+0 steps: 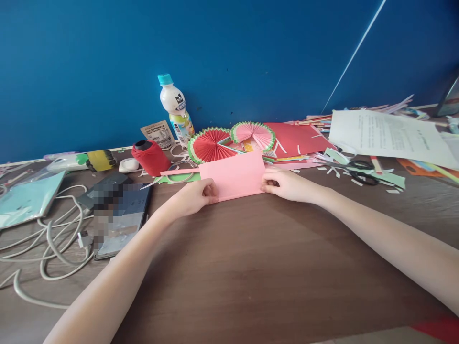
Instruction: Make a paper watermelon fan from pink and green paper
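A sheet of pink paper (233,176) is held between my two hands, tilted up from the brown table. My left hand (201,196) pinches its lower left corner, the fingers curled. At the lower right edge my right hand (278,184) grips the sheet the same way. A narrow fold seems to run along the bottom edge. Right behind the paper lie two pleated paper fans, one red with a green rim (211,145) and one pink with a green rim (253,135).
A drink bottle (174,107) stands by the blue wall, near a cone of red thread (150,157). Cables (50,239) and a phone (125,215) lie left. Black scissors (362,173), paper scraps, red paper (297,138) and a printed sheet (387,136) lie right.
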